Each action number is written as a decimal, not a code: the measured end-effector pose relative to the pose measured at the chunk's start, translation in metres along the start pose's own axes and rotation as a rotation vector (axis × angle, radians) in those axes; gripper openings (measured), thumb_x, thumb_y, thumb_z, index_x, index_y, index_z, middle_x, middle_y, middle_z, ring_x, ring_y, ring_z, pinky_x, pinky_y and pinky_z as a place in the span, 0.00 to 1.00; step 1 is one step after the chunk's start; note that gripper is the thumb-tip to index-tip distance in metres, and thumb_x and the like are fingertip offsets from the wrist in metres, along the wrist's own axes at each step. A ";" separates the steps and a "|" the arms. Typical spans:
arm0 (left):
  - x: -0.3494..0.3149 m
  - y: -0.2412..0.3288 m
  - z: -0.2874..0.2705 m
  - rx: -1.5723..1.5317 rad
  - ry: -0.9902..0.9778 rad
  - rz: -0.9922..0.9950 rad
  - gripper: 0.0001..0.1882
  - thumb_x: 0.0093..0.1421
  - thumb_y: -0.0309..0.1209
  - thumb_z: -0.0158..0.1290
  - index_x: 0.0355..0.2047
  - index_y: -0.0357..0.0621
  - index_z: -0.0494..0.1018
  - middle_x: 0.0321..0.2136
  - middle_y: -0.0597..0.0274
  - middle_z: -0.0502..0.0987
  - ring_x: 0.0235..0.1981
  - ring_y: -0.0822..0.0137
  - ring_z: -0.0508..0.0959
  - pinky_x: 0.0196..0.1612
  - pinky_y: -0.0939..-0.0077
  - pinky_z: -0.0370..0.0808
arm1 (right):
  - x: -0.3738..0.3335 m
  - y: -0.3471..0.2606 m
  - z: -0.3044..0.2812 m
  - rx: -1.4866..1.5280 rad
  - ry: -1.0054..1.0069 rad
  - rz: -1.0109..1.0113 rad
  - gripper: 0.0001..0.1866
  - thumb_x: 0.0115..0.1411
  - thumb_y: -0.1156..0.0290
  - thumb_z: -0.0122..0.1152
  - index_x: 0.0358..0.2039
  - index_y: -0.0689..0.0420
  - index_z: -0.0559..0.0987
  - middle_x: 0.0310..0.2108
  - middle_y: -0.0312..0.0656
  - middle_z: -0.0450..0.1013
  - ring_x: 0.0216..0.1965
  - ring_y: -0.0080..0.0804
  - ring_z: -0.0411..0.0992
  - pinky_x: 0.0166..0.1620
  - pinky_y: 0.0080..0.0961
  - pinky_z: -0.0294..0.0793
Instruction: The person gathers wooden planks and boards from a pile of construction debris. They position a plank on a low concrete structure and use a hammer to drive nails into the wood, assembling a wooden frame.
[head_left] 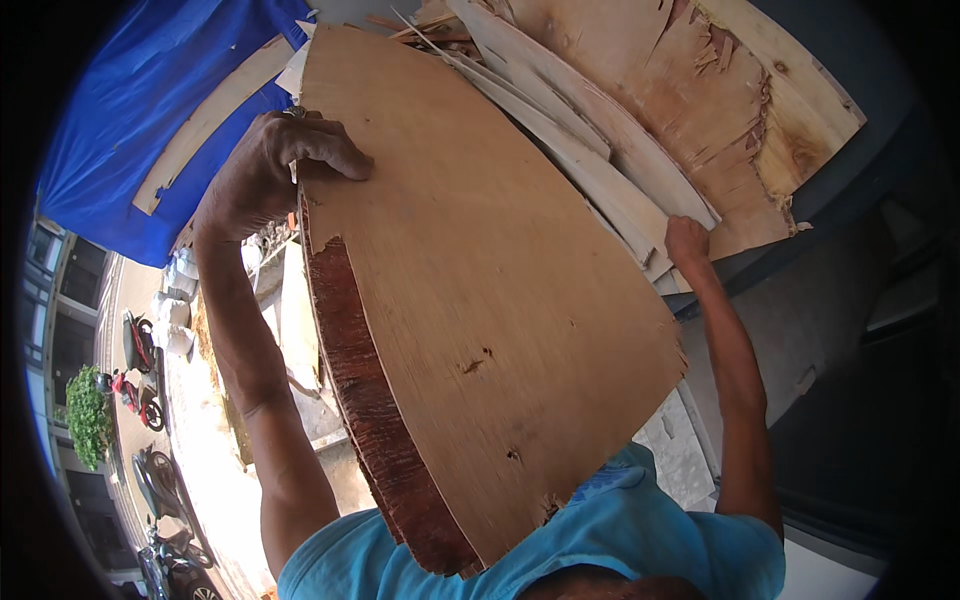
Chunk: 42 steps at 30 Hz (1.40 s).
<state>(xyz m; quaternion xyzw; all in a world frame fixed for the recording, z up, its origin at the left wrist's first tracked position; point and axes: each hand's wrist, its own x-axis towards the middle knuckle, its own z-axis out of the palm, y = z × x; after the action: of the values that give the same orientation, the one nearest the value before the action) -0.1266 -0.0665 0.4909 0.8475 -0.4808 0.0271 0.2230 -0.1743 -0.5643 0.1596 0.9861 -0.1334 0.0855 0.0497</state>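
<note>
A plywood sheet [480, 260], edge pinched by the left grip [310, 150], partly hides a blue shirt [640, 520]. The right grip [688, 242] curls at pale strips [600, 185], hold unclear, near a dark surface [850, 190]; motorcycles [160, 480] stand outdoors.

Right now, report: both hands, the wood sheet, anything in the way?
Left grip clamped on left edge of plywood sheet. Right grip curled at pale strips, hold unclear. Strips crowd sheet's upper right side.
</note>
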 end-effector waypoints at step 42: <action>0.122 0.085 0.224 0.317 -0.250 0.569 0.05 0.49 0.33 0.58 0.26 0.48 0.75 0.29 0.64 0.76 0.36 0.61 0.77 0.40 0.66 0.75 | 0.007 -0.001 -0.065 0.075 0.041 -0.358 0.08 0.50 0.77 0.54 0.24 0.66 0.81 0.27 0.59 0.76 0.31 0.54 0.78 0.35 0.43 0.78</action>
<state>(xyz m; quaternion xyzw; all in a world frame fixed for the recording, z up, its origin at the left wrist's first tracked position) -0.1690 -0.2926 0.3512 0.7005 -0.7111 0.0585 0.0118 -0.1773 -0.5568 0.2244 0.9933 0.0483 0.1003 0.0299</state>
